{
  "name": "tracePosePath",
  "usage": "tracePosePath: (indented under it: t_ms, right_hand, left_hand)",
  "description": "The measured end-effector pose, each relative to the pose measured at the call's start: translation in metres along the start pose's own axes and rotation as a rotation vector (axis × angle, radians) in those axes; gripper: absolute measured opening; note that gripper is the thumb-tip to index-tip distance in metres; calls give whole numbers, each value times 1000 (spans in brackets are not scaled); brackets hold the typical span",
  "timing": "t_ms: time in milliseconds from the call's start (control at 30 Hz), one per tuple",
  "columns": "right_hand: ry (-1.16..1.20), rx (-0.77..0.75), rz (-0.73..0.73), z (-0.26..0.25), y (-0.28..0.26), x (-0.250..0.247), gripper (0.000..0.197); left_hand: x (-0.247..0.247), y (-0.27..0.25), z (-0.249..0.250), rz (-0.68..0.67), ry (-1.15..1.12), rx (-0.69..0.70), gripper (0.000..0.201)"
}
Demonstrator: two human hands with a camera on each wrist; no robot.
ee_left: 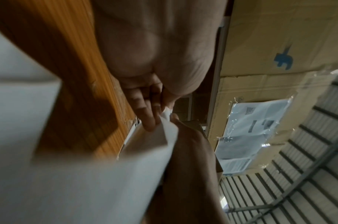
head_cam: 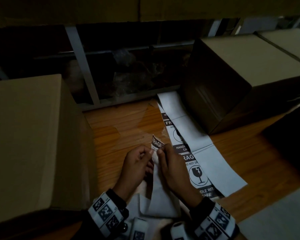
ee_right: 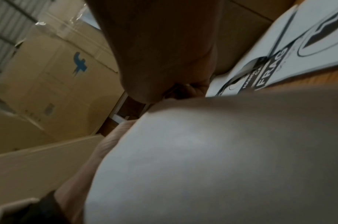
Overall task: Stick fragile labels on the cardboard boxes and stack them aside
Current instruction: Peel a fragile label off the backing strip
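Observation:
Over the wooden table (head_cam: 121, 122) in the head view, my two hands meet around one fragile label (head_cam: 157, 142), whose dark "FRAGIL" band curls up above my fingers. My left hand (head_cam: 150, 152) pinches the white backing paper (head_cam: 160, 193), which hangs down toward my wrists. My right hand (head_cam: 163, 148) pinches the label's edge. The left wrist view shows the left fingers (ee_left: 145, 119) nipping the paper's corner (ee_left: 165, 119), with the right hand (ee_left: 189, 153) below. A blurred white sheet (ee_right: 202, 151) fills the right wrist view. One cardboard box (head_cam: 29, 144) stands at my left and another (head_cam: 241, 71) at the back right.
A long strip of fragile labels (head_cam: 196, 163) and blank backing (head_cam: 213, 163) lies on the table right of my hands, running under the right box. A metal shelf frame (head_cam: 83, 66) with dark clutter stands behind. Large cartons (ee_left: 279, 37) rise beyond it.

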State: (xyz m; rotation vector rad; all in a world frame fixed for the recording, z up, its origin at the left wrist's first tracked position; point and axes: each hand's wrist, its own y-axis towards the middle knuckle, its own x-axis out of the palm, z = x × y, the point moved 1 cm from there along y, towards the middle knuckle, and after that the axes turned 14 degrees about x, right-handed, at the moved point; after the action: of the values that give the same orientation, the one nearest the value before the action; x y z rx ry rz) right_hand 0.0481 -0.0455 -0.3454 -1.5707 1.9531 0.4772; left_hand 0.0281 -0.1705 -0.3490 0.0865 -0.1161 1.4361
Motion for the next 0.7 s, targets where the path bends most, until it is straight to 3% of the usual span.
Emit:
tracePosePath:
  t_ms: [367, 700]
  right_hand:
    - [291, 75, 25, 9, 5, 0, 29]
    - [203, 120, 59, 10, -2, 5, 28]
  left_hand:
    - [0, -3, -1, 31, -81, -78, 20]
    - [7, -7, -2, 35, -89, -43, 21]
